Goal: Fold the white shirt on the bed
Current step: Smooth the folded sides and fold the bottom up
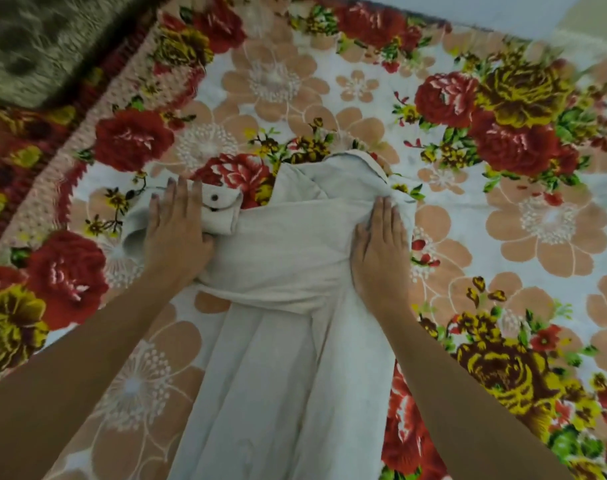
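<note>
The white shirt (281, 341) lies lengthwise on the flowered bedspread (503, 237), its collar pointing away from me and its hem running out of the bottom of the frame. A sleeve is laid across the body below the shoulders, and its buttoned cuff (222, 206) sticks out at the left. My left hand (177, 230) lies flat with straight fingers on the cuff end of that sleeve. My right hand (381, 251) presses flat on the shirt's right shoulder, fingers straight, where the cloth bunches at the edge.
A brown-grey fuzzy blanket (42, 39) lies at the upper left corner, beyond the bedspread's red border. A pale wall or floor strip (468, 8) shows past the bed's far edge at the top right.
</note>
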